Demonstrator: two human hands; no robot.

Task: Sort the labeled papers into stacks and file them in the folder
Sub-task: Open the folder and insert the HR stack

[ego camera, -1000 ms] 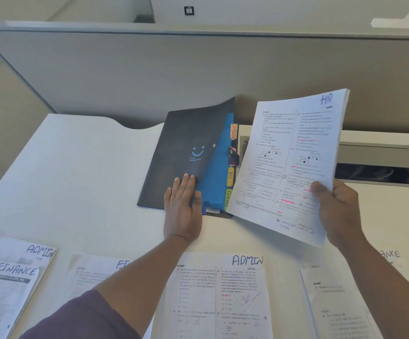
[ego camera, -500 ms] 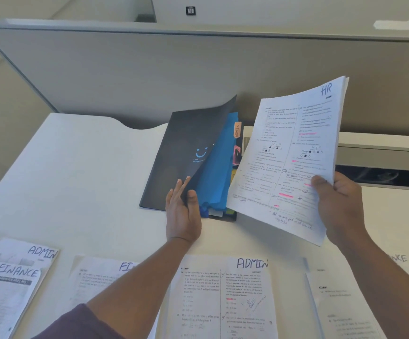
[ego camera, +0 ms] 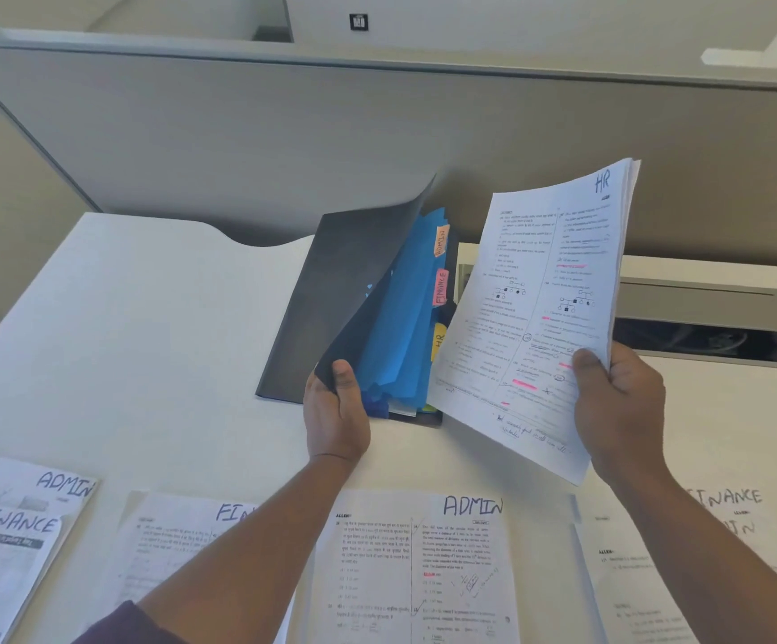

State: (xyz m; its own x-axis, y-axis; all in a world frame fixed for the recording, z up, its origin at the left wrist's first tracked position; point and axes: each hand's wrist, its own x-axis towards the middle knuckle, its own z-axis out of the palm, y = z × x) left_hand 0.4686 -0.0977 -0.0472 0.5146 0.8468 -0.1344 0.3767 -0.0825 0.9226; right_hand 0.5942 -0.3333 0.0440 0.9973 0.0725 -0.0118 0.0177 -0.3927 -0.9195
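Head view: left hand point(ego camera: 336, 411) pinches the folder point(ego camera: 331, 290) cover up; right hand point(ego camera: 619, 402) grips the HR stack point(ego camera: 535, 318) beside it. Best lift dividers past the HR tab point(ego camera: 439, 339), then slide in

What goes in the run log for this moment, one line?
left hand: lifting black folder cover | right hand: holding white HR-labelled paper stack | yellow HR tab exposed | filing: not yet
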